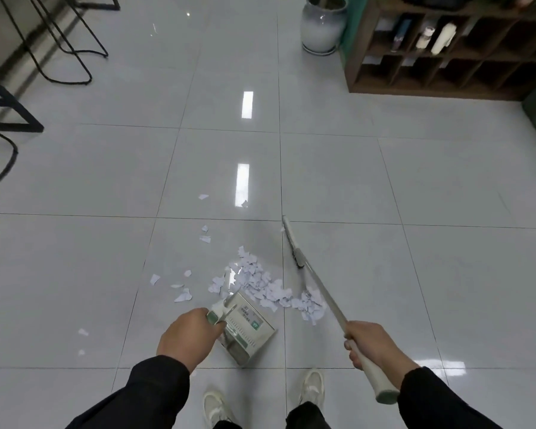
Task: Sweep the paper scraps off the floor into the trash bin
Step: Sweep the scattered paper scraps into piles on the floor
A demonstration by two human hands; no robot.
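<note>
A heap of white paper scraps point(262, 281) lies on the glossy grey tile floor point(446, 274), with loose scraps point(183, 295) to its left and farther out. A metal dustpan point(249, 334) rests on the floor just in front of the heap, its mouth toward the scraps. My left hand point(188, 334) grips the dustpan's handle point(217, 312). My right hand point(376, 345) grips the long pale broom handle point(325, 295). The broom head point(291, 239) lies on the floor to the right of and beyond the heap. No trash bin is in view.
Black metal chair and table legs point(59, 51) stand at the far left. A white ceramic vase point(322, 26) and a dark wooden cubby shelf point(446, 57) stand at the far right. My two white shoes point(313, 385) are just behind the dustpan.
</note>
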